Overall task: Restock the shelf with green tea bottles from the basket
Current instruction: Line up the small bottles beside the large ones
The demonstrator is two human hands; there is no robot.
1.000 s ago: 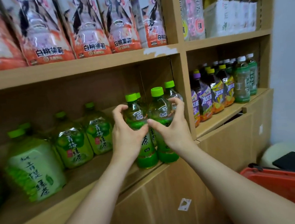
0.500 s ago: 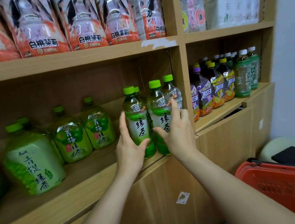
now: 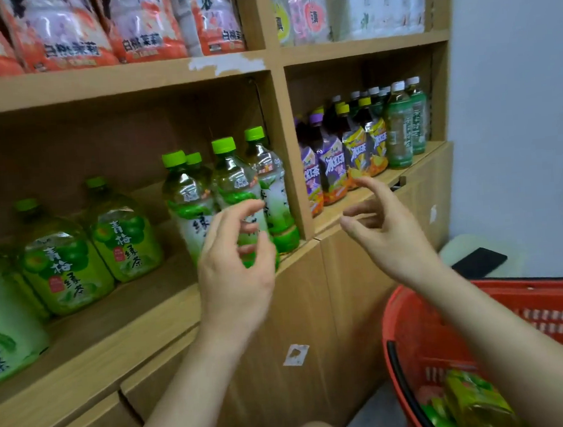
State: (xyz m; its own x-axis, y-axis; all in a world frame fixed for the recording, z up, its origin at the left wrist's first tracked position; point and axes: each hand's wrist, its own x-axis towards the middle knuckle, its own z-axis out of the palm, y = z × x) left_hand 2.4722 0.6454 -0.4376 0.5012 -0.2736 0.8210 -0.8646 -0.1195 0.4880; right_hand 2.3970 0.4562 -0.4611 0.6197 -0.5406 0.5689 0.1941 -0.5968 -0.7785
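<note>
Both your hands are empty right now. Your left hand [image 3: 237, 284] hangs in front of the shelf with the fingers loosely curled and nothing between them. It's just in front of the green tea bottles [image 3: 233, 180], and it looks clear of them, though the blur makes it hard to swear the fingertips aren't brushing a label. Your right hand [image 3: 385, 239] is much the same: fingers relaxed and half bent, holding nothing, out in front of the cabinet face and just right of the divider [image 3: 287, 152].

The green tea bottles stand upright in a small cluster at the right end of the shelf [image 3: 129, 303], tucked against that divider. The bigger plum tea jugs [image 3: 65, 260] sit further left, and there's bare board between the two groups. The iced tea bottles [image 3: 333, 162] are in the next compartment to the right, so ignore those.

My read is you're between placements, with nothing in hand and stock left to move. The basket [image 3: 529, 298] is low on the near right, and there are more bottles [image 3: 473, 397] lying in the bottom of it.

For the next move I'd drop a hand into the basket, wrap it round a bottle's body, and lift it over the rim. Then stand it up beside the cluster with the label facing out.
</note>
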